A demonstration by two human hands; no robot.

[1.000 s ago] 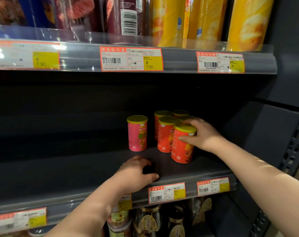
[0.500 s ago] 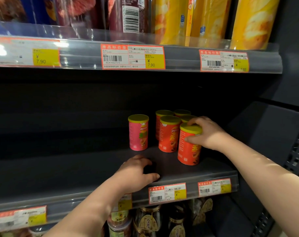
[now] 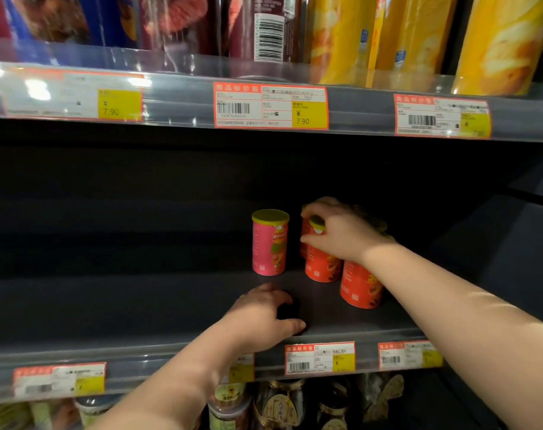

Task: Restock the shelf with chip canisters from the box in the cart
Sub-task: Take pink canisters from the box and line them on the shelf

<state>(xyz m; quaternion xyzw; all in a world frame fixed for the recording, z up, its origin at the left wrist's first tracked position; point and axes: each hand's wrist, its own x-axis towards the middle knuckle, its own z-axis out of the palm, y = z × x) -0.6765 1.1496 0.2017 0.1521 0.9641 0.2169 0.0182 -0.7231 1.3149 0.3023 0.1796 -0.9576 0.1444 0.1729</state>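
Several short chip canisters stand at the right of the dark middle shelf (image 3: 140, 305). A pink canister (image 3: 269, 243) with a yellow lid stands alone on the left. To its right is a row of orange canisters running front to back. The front orange canister (image 3: 360, 288) stands free near the shelf edge. My right hand (image 3: 338, 231) grips the top of the orange canister behind it (image 3: 321, 266), fingers over the lid and thumb on its side. The canisters further back are hidden by that hand. My left hand (image 3: 264, 315) rests arched on the shelf, holding nothing. Box and cart are out of view.
Tall yellow canisters (image 3: 419, 35) and dark ones (image 3: 264, 26) fill the upper shelf behind a clear rail with price tags (image 3: 270, 105). Jars (image 3: 282, 401) stand on the shelf below. A dark side panel (image 3: 512, 243) closes the right end.
My right hand let go of the front orange canister and moved left and back onto the one behind it. My left hand stayed on the shelf.
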